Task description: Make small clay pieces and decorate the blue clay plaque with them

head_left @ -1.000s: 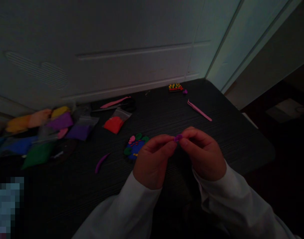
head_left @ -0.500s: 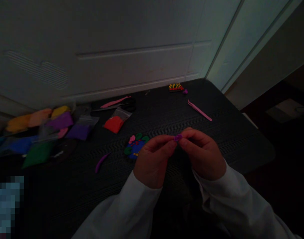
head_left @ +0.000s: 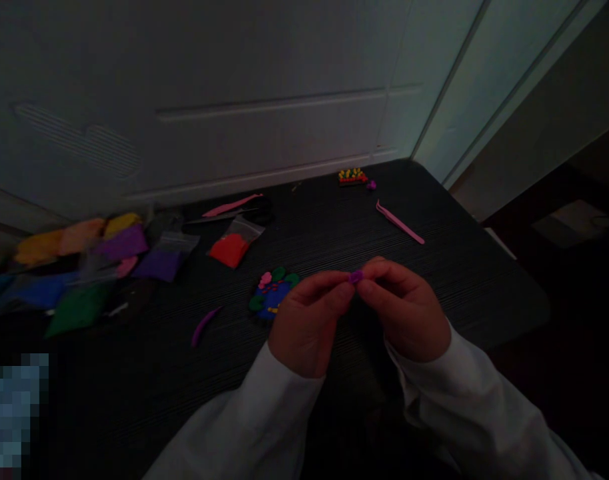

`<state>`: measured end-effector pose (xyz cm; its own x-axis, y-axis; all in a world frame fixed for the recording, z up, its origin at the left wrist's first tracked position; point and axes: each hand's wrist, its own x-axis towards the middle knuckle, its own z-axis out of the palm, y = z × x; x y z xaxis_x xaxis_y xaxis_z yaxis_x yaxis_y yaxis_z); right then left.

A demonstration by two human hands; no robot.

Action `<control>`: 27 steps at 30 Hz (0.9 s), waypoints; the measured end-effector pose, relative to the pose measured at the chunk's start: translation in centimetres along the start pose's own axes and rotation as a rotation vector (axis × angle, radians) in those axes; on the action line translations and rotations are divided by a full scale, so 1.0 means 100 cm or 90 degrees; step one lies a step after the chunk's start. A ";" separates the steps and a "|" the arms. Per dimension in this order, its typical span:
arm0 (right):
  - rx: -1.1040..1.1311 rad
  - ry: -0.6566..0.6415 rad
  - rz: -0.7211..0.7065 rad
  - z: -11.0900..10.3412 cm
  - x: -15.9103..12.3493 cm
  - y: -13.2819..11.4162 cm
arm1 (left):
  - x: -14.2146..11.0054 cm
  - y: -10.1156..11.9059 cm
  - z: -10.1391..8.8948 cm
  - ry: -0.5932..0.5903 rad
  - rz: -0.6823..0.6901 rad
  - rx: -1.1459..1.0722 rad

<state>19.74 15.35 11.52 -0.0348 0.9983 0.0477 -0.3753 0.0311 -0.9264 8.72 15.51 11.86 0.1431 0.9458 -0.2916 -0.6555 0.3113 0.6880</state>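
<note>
A small piece of purple modelling clay is pinched between the fingertips of both hands, above the dark table. My left hand grips it from one side with thumb and forefinger. On the other side my right hand holds it the same way. Partly hidden behind my left hand lies a round clay pond scene, blue with green leaf shapes and a pink flower. Further left rests a thin curved strip of purple clay.
Pink tweezers lie beyond my right hand. A clay flower box and a small purple clay bit sit at the back. Left are scissors, a bag of red clay and several coloured clay bags.
Both hands stay almost in the same place. The purple clay between the fingertips looks slightly changed in shape or angle.
</note>
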 end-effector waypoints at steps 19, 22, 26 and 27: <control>-0.084 -0.013 -0.088 -0.001 -0.004 -0.006 | -0.002 0.002 0.000 -0.034 0.005 0.018; -0.078 -0.028 -0.096 -0.002 -0.004 -0.005 | -0.003 0.002 0.000 -0.049 0.011 0.031; -0.068 -0.049 -0.114 -0.004 -0.003 -0.005 | -0.004 0.003 -0.002 -0.082 0.030 0.060; -0.065 -0.050 -0.118 -0.004 -0.004 -0.005 | -0.004 0.003 -0.002 -0.091 0.037 0.068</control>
<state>20.34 14.99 11.80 -0.0476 0.9682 0.2456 -0.2864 0.2223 -0.9320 8.34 15.20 12.06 0.2160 0.9636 -0.1578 -0.5845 0.2570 0.7696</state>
